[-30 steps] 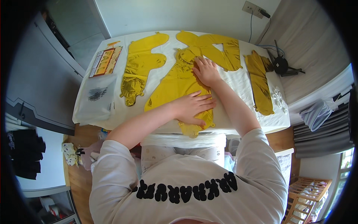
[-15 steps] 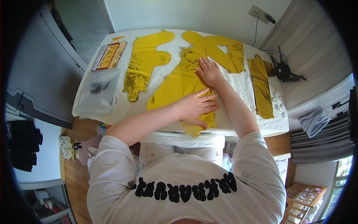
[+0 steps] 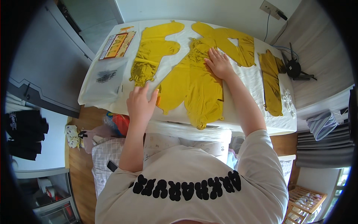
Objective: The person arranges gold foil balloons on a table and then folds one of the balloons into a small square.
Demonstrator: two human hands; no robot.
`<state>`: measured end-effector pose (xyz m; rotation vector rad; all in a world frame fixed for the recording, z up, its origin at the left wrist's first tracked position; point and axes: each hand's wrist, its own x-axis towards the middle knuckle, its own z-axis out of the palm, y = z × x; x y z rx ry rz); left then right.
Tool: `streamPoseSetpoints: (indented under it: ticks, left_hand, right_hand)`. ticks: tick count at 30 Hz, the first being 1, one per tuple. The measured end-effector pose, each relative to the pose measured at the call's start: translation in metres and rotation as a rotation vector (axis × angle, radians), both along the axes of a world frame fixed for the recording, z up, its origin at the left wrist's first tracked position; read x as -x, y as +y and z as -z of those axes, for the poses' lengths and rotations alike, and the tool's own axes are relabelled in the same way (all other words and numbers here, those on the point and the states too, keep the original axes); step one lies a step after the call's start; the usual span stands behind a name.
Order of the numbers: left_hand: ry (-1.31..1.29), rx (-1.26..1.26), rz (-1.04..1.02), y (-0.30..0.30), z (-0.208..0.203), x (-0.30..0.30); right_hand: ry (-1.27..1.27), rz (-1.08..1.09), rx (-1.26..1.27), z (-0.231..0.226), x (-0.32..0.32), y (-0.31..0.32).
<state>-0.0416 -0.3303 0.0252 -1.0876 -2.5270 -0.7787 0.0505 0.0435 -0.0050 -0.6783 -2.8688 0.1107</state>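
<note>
Several flat, uninflated gold foil balloons lie on the white-covered table (image 3: 112, 98). My right hand (image 3: 220, 64) rests with its fingers extended on the upper right part of the middle foil balloon (image 3: 203, 93), pressing nothing else. Beside that balloon's left side is my left hand (image 3: 141, 102), thumb apart and fingers stretched toward the lower end of the left foil balloon (image 3: 154, 48); whether the fingertips touch it I cannot tell. Behind my right hand lies a foil balloon with a triangular hole (image 3: 242, 52). A narrower foil balloon (image 3: 272, 82) is at the right.
At the table's left lie a printed orange card (image 3: 117, 45) and a translucent plastic bag (image 3: 106, 87). Several small white rings or rolls (image 3: 288, 102) sit near the right edge, below a black router-like device (image 3: 294, 69). A red bag (image 3: 121, 124) is beneath the table's front.
My left hand has moved left, off the middle balloon, to beside the left balloon's lower end. My right hand stays on the middle balloon. The view has shifted slightly.
</note>
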Motion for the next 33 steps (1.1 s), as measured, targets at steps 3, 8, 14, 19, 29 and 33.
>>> streamPoseSetpoints:
  ticks: [3,8,14,19,29,33]
  left_hand:
    - [0.025,0.069,-0.129,-0.011,0.010,-0.005]
    - [0.008,0.007,-0.082,-0.011,0.017,-0.013]
    - [-0.130,-0.109,0.018,-0.002,0.016,-0.014]
    - [-0.327,-0.382,0.037,0.006,0.009,-0.015]
    - [0.014,-0.307,0.310,0.088,-0.061,-0.090]
    - [0.044,-0.167,0.454,0.129,-0.047,-0.117]
  right_hand:
    - [-0.009,-0.003,-0.027,0.002,0.000,0.002]
    - [0.008,-0.019,-0.030,0.006,0.001,0.004]
    - [0.002,-0.023,-0.048,0.004,0.000,0.003]
    - [-0.003,-0.003,-0.031,0.003,0.001,0.001]
    - [0.009,-0.009,-0.016,0.003,0.001,0.003]
    - [-0.020,0.007,-0.020,0.002,0.004,0.000]
